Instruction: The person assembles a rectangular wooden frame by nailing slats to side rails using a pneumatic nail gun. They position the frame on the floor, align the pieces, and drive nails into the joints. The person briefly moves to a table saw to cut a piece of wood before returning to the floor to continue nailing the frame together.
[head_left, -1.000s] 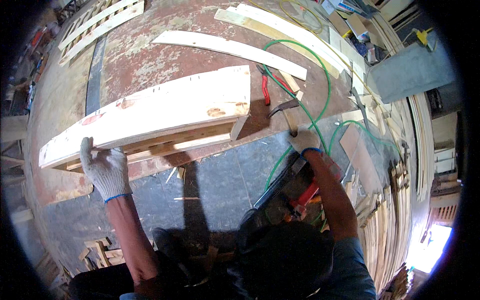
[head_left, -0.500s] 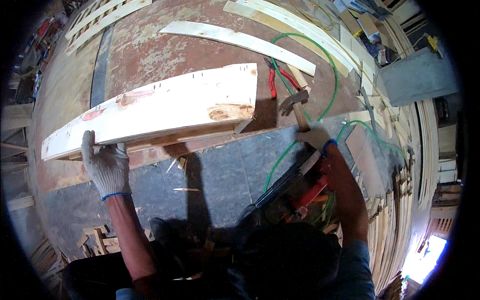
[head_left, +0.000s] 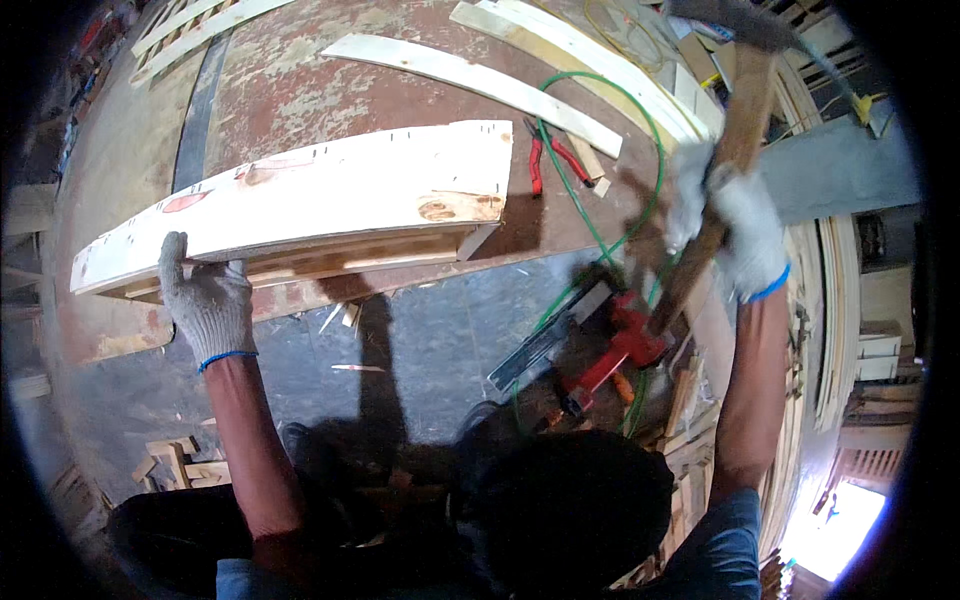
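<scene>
My left hand [head_left: 208, 305], in a pale knit glove with blue trim, grips the near edge of a long pale wooden box-like piece [head_left: 340, 190]. Its thumb lies on top and the other fingers curl under the edge. Marks or staples dot the top board, which has brown knots. My right hand [head_left: 750, 235], gloved alike, is closed around the wooden handle of a hammer [head_left: 745, 110]. The hammer is raised to the right of the piece, its dark head up near the top edge. Below the hammer lies a red and black nail gun [head_left: 625, 345] with a green hose [head_left: 660, 180].
Red-handled pliers [head_left: 537, 160] and a small wood block [head_left: 600, 188] lie beyond the piece's right end. Long pale boards [head_left: 470, 85] lie farther back, with a slatted wooden frame [head_left: 215, 35] at far left. Wood scraps [head_left: 180, 462] lie at lower left; stacked strips stand at right.
My right hand has swung the hammer up and to the right, away from beside the pliers. The nail gun is now more exposed. My left hand keeps its grip; the view has shifted slightly.
</scene>
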